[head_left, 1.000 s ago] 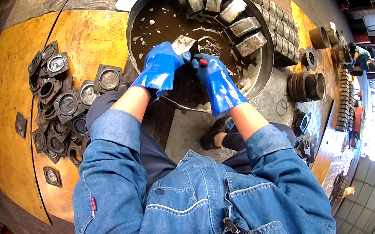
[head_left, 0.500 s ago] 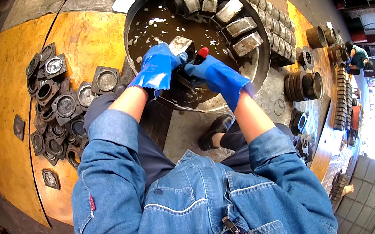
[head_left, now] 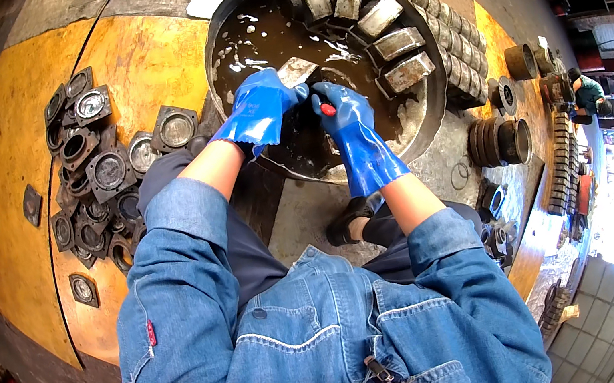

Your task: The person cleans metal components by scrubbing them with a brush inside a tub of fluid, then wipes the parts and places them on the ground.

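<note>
Both my hands wear blue rubber gloves and work over a large round metal tub (head_left: pixel 435 109) of brown liquid. My left hand (head_left: pixel 259 110) is closed on a metal part (head_left: pixel 297 71) with a flat silvery face; its lower portion is dark and partly hidden by the gloves. Close beside it, my right hand (head_left: pixel 349 121) grips a small tool with a red end (head_left: pixel 327 110). The glove covers the tool's other end, so its kind does not show. Several curved metal blocks (head_left: pixel 382 17) sit inside the tub along its far and right wall.
Square metal plates with round centres (head_left: pixel 109 172) lie heaped on yellow boards at left. Stacked rows of rounded metal parts (head_left: pixel 453 45) stand against the tub's right side. Metal rings (head_left: pixel 514 141) lie further right. My shoe (head_left: pixel 345 222) is below the tub. Another person (head_left: pixel 587 92) is far off right.
My right hand has turned and drawn toward me, its wrist more upright. The red end has shifted slightly left and down. My left hand and the metal part have barely moved.
</note>
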A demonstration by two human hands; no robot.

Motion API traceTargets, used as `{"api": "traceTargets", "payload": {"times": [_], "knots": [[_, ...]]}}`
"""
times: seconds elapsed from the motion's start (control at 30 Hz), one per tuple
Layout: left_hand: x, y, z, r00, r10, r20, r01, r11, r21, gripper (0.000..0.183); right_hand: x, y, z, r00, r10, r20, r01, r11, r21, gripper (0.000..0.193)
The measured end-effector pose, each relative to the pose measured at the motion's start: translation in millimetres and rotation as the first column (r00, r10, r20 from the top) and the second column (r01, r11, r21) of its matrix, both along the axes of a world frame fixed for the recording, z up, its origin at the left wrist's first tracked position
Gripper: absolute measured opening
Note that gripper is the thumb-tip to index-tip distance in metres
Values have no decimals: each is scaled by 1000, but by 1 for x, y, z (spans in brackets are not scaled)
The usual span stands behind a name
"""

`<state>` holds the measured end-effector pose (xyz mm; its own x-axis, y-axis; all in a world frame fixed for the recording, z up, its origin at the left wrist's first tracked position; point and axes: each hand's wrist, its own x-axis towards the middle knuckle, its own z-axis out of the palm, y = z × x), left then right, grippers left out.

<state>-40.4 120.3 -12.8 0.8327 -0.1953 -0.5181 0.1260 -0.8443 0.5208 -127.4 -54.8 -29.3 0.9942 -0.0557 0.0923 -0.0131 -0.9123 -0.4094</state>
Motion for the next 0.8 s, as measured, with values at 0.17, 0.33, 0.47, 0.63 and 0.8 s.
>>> {"api": "traceTargets", "payload": {"times": [0.17,0.33,0.47,0.63,0.8], "knots": [[1,-1,6,1000,-12,-20,12,1000,19,73,8,-4,-8,971,-86,-222,75,996,-55,29],[2,-3,9,999,-34,-9,34,999,-13,73,12,-11,-26,836,-212,-507,302,948,102,33],[4,4,-4,999,-48,-11,47,998,-36,69,3,-4,15,719,-127,-684,464,820,335,41],[2,6,-1,999,-47,-9,46,996,-79,69,-18,-23,37,657,-25,-753,692,415,590,29],[0,4,0,996,-89,16,88,996,11,86,-28,-47,36,819,-208,-534,561,103,821,28]]}}
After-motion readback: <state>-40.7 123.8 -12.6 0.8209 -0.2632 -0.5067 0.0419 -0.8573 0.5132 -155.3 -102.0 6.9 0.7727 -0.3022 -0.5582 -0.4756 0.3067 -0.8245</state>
